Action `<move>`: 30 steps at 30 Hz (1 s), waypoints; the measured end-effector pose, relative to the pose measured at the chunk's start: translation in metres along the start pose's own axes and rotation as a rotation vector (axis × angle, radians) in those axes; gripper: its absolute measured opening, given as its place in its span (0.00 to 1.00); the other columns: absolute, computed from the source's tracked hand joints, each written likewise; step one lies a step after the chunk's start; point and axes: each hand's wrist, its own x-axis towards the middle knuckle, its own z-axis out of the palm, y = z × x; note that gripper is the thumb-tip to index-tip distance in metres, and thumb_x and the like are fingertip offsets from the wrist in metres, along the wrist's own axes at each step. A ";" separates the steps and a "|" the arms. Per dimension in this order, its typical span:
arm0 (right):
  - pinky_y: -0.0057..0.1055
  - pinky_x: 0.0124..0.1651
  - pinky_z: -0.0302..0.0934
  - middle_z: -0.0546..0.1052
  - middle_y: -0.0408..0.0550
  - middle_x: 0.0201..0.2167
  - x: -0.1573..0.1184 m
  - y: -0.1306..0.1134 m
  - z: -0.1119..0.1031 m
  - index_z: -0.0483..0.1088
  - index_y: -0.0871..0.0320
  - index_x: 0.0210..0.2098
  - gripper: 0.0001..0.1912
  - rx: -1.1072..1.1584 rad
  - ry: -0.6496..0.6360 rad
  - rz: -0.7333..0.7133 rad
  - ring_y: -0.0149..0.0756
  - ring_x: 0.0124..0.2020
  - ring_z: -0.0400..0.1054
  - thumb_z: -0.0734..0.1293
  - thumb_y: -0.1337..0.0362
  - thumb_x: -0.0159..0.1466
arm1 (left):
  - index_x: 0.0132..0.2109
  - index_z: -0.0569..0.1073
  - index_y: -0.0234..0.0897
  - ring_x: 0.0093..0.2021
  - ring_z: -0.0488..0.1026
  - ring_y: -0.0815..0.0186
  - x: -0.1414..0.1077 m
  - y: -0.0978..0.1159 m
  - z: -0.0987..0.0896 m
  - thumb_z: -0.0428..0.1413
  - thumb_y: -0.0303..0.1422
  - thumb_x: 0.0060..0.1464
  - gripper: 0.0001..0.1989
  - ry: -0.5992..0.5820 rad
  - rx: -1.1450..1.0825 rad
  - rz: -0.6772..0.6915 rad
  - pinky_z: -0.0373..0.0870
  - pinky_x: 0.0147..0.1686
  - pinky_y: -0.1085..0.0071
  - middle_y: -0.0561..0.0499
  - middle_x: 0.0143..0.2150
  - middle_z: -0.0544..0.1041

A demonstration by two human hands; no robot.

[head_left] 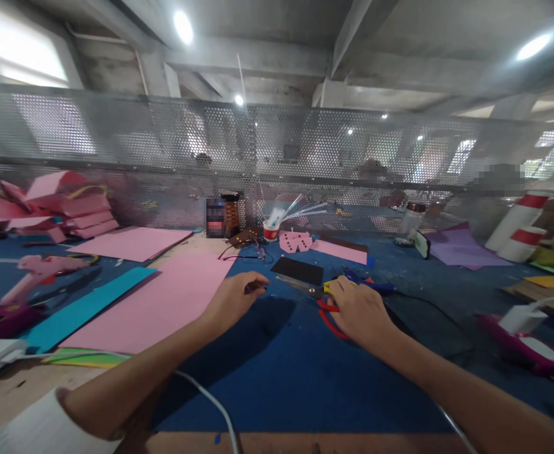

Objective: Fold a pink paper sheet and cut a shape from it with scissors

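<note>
My right hand (359,309) is closed on the handles of red-and-yellow scissors (312,291), whose blades point left over the blue mat (277,372). Just beyond the blades lies a black rectangular piece (297,270). My left hand (239,295) hovers left of the scissor tips, its fingers curled and thumb side partly hidden; a tiny dark thing may be at its fingertips. Large pink sheets (163,306) and a teal strip (90,309) lie to its left. A blue glue gun (369,284) rests behind my right hand.
A paper cup (271,231) with clear sticks, glasses (243,256) and pink pieces (340,251) stand or lie at the back. A pink glue gun (35,274) is left; purple sheets (463,246) and a magenta device (525,343) are right. Perforated metal screens (286,151) rise behind.
</note>
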 end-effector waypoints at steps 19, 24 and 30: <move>0.33 0.33 0.49 0.74 0.46 0.39 0.001 0.001 0.000 0.69 0.55 0.41 0.09 0.056 0.021 0.046 0.36 0.31 0.68 0.59 0.62 0.66 | 0.38 0.78 0.39 0.37 0.73 0.65 0.000 0.017 -0.020 0.56 0.33 0.55 0.06 -0.241 0.081 0.115 0.66 0.37 0.72 0.53 0.37 0.79; 0.32 0.32 0.49 0.74 0.47 0.39 0.001 0.002 0.000 0.69 0.56 0.41 0.11 0.056 0.012 0.044 0.35 0.30 0.68 0.58 0.60 0.67 | 0.35 0.79 0.40 0.37 0.73 0.67 -0.006 0.021 -0.026 0.60 0.29 0.50 0.05 -0.566 0.096 0.172 0.65 0.37 0.75 0.54 0.34 0.78; 0.32 0.31 0.48 0.74 0.47 0.38 0.001 0.002 0.001 0.69 0.56 0.41 0.10 0.062 0.012 0.032 0.35 0.30 0.68 0.58 0.61 0.67 | 0.38 0.79 0.42 0.39 0.73 0.65 -0.008 0.019 -0.023 0.61 0.29 0.49 0.07 -0.570 0.180 0.196 0.65 0.39 0.73 0.54 0.37 0.77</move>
